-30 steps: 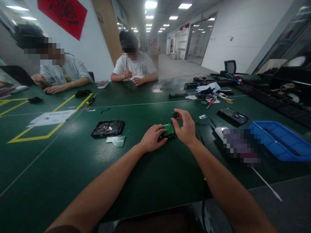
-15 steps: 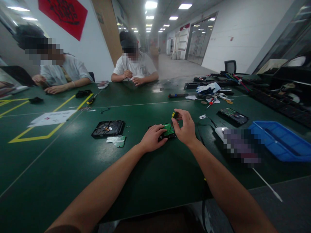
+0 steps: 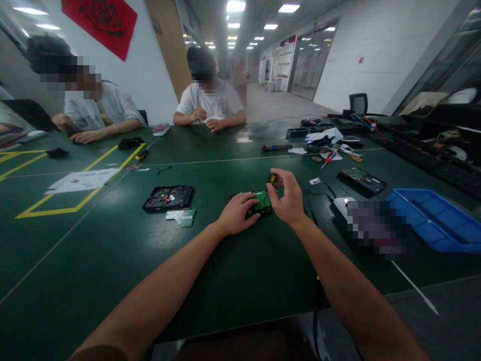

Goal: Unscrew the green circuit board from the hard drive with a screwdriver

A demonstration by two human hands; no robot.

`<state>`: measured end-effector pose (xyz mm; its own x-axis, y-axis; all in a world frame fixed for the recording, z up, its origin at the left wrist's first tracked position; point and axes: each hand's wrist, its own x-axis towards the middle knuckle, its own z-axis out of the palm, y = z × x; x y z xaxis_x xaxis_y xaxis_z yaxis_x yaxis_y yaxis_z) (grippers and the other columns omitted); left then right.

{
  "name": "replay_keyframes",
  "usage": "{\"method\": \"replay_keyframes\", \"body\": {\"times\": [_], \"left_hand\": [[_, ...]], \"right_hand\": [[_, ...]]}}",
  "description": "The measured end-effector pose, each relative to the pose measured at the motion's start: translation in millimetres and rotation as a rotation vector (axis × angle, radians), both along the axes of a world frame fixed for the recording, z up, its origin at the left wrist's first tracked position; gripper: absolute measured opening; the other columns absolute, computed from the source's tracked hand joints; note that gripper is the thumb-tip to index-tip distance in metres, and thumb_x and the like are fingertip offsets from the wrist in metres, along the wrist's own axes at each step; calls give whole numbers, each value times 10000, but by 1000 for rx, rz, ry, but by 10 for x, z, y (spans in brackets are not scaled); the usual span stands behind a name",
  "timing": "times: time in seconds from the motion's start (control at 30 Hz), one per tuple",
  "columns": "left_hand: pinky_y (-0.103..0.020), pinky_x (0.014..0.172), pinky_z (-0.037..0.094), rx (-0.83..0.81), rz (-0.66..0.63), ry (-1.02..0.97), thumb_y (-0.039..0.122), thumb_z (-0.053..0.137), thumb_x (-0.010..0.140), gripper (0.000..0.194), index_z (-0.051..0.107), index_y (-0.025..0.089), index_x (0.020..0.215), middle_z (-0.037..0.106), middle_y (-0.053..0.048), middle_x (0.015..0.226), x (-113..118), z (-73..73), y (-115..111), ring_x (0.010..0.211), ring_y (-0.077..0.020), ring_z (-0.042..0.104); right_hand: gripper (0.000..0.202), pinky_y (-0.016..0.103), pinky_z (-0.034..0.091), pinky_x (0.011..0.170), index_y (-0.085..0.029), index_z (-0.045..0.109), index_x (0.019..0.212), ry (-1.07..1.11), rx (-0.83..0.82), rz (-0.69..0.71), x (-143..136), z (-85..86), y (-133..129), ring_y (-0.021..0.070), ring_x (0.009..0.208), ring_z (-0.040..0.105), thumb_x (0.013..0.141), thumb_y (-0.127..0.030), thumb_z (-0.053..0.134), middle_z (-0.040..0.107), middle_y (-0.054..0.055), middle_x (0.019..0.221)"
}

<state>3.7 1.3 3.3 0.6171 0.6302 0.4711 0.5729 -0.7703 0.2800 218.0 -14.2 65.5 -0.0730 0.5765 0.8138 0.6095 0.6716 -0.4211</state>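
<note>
A hard drive (image 3: 263, 200) with its green circuit board facing up lies on the table in front of me. My left hand (image 3: 237, 215) rests over its left side, fingers gripping it and hiding part of the board. Between the fingertips of my right hand (image 3: 287, 198) is the black and yellow handle of a screwdriver (image 3: 273, 178), held upright over the drive's right part. My fingers mostly cover the shaft, and its tip cannot be made out. To the left lie another hard drive (image 3: 168, 198), a loose circuit board (image 3: 182, 217) and several tiny screws (image 3: 199, 195).
On the right are a third hard drive (image 3: 361, 181), a blue tray (image 3: 436, 220) and a blurred-out device with a cable. A red screwdriver (image 3: 328, 159) lies among cables and gloves farther back. Two people (image 3: 210, 103) sit across the table. A paper sheet (image 3: 80, 181) lies left.
The screwdriver handle has turned a little in my right fingers; its yellow patch sits differently. My left hand stays on the hard drive. The whole view has shifted slightly.
</note>
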Motion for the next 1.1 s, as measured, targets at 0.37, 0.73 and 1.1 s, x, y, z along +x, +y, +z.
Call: {"method": "replay_keyframes", "body": {"times": [0.37,0.73,1.1], "left_hand": [[-615,1170,435,-12,-7,-23,412,690,930,452,626,229,1338,607,-143,1435,1,14,-18,1371,-345,552],[-606,1173,434,-4,-7,-5,423,672,943,454,621,221,1347,601,-144,1443,7,2,-1,1373,-337,550],[-608,1179,432,-6,-4,-8,429,676,939,444,627,231,1334,604,-134,1439,0,7,-7,1373,-339,552]], "right_hand": [[379,468,626,837,-309,561,1335,-4,7,-32,9,23,-9,261,1045,639,966,-292,648,627,89,1204],[418,459,629,842,-306,532,1361,5,-2,-8,-4,-13,3,257,1049,649,961,-304,655,626,93,1251],[422,475,634,869,-296,510,1396,30,-23,10,-5,-29,5,256,1055,671,983,-269,589,628,108,1291]]}}
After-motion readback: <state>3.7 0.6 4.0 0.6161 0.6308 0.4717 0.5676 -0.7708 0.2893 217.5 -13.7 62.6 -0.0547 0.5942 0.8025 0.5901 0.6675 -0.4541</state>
